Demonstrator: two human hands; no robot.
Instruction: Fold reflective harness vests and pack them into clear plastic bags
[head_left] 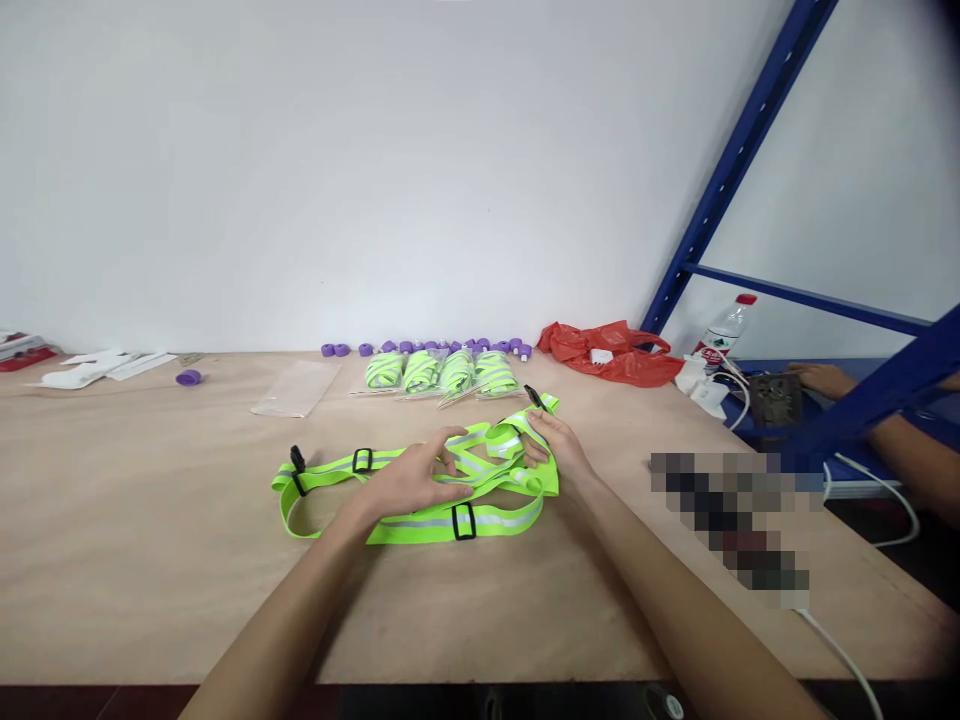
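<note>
A neon yellow-green reflective strap vest (420, 495) with grey stripes and black buckles lies spread on the wooden table (150, 560). My left hand (416, 480) rests on its middle, fingers curled and pinching a strap. My right hand (555, 445) grips the strap's right end, where a loop is folded over. A black clip (533, 396) sticks up just beyond my right hand.
Several bagged folded vests (442, 372) lie behind, with a row of purple caps (420, 348) by the wall and an empty clear bag (296, 388). A red plastic bag (611, 352), a water bottle (724, 335) and blue shelving (750, 130) stand right. Another person's arm (892, 430) rests there.
</note>
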